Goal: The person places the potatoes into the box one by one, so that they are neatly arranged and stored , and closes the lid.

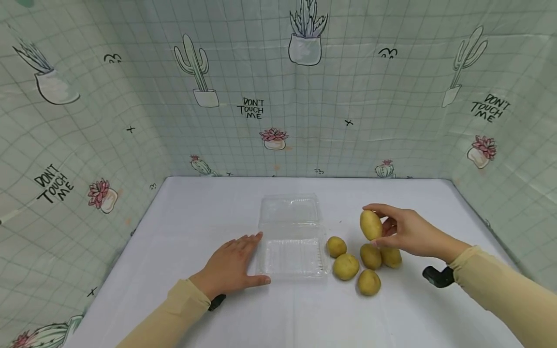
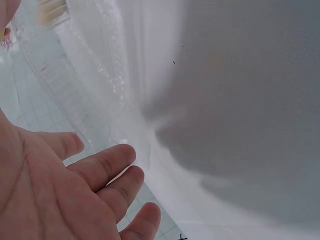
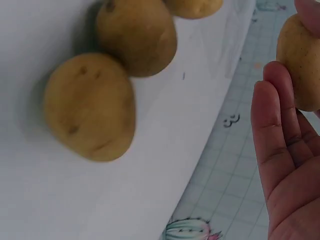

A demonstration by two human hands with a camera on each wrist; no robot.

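A yellow potato [image 1: 371, 224] is pinched between the thumb and fingers of my right hand [image 1: 404, 229], raised over the other potatoes. In the right wrist view the held potato [image 3: 300, 65] shows at the right edge, partly cut off. Below it, several potatoes [image 1: 369, 282] lie in a loose group on the table. To their left sits a clear plastic clamshell box [image 1: 292, 256] with its lid [image 1: 289, 210] folded back. My left hand [image 1: 230, 266] rests at the box's left side, fingers spread, the fingertips at its edge. In the left wrist view its fingers [image 2: 107, 165] are relaxed and hold nothing.
A white cloth covers the table [image 1: 209, 208]. Patterned fabric walls [image 1: 296, 96] stand at the back and both sides. One potato [image 1: 336, 246] lies close to the box's right edge. A dark device [image 1: 437, 277] is strapped at the right wrist.
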